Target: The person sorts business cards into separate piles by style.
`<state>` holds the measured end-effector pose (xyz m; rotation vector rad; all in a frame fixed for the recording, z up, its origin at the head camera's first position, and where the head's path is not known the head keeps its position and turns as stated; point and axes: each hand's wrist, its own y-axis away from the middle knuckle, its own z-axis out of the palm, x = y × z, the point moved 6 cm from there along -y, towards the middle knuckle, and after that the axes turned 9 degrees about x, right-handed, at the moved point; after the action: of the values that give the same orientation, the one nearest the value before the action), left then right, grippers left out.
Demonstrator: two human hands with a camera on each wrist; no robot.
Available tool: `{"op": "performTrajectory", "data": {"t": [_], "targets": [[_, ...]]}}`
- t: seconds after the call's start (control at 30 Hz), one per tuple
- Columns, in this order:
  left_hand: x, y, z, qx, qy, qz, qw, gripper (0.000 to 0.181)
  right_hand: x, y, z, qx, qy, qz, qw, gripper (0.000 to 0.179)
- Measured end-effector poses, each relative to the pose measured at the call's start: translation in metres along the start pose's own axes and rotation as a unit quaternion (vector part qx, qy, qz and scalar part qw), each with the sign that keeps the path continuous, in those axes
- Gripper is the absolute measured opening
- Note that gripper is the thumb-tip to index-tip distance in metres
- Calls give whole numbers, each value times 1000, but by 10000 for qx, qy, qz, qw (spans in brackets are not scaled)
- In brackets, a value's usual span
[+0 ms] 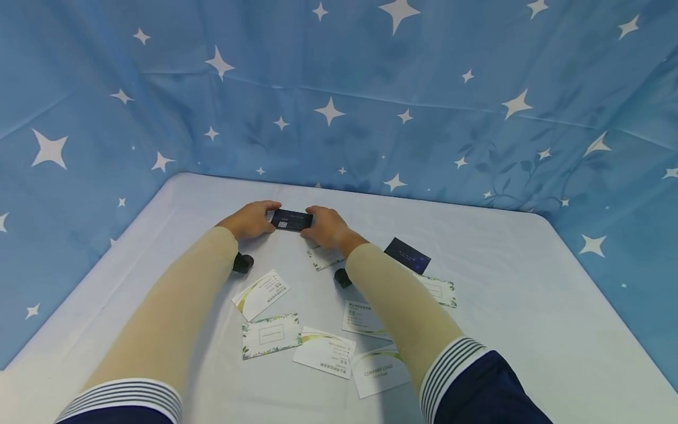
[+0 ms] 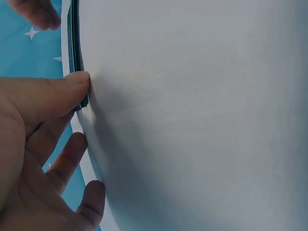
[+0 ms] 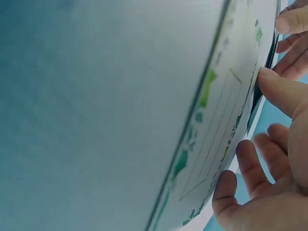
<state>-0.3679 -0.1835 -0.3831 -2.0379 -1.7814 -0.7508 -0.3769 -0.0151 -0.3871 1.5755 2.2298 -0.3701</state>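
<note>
Dark business cards are held up near the far side of the table, with white print and a small QR code on the face toward me. My left hand pinches their left end between thumb and fingers. At the right end, my right hand grips them the same way. Edge-on in the left wrist view, the dark cards show layered edges under the left thumb. A white card with a leafy border lies close to the right hand in the right wrist view.
Several white business cards lie in front, among them a leaf-bordered card and a COMPANY LOGO card. A dark blue card rests right of the right forearm, partly over another leaf-bordered card. A starry blue curtain hangs behind the white table.
</note>
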Motion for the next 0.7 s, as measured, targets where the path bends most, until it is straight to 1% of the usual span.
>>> {"op": "performTrajectory", "data": {"t": [0.13, 0.27, 0.37, 0.47, 0.57, 0.7], "targets": [[-1, -2, 0, 16, -107, -76, 9999, 69, 1, -2, 0, -28, 52, 71, 10000, 67], [-3, -3, 1, -64, -117, -203, 9997, 72, 2, -2, 1, -137, 169, 70, 9997, 65], [-2, -4, 1, -89, -102, -222, 9997, 70, 1, -2, 2, -137, 124, 64, 9998, 62], [-2, -4, 0, -3, -56, -210, 9998, 66, 0, -2, 1, -96, -3, 83, 9999, 61], [-3, -5, -1, 109, 88, -263, 9996, 64, 1, -2, 1, -77, -151, 214, 9996, 61], [-6, -5, 0, 192, 444, -435, 9979, 64, 3, -3, 1, -59, -344, 438, 9984, 61]]}}
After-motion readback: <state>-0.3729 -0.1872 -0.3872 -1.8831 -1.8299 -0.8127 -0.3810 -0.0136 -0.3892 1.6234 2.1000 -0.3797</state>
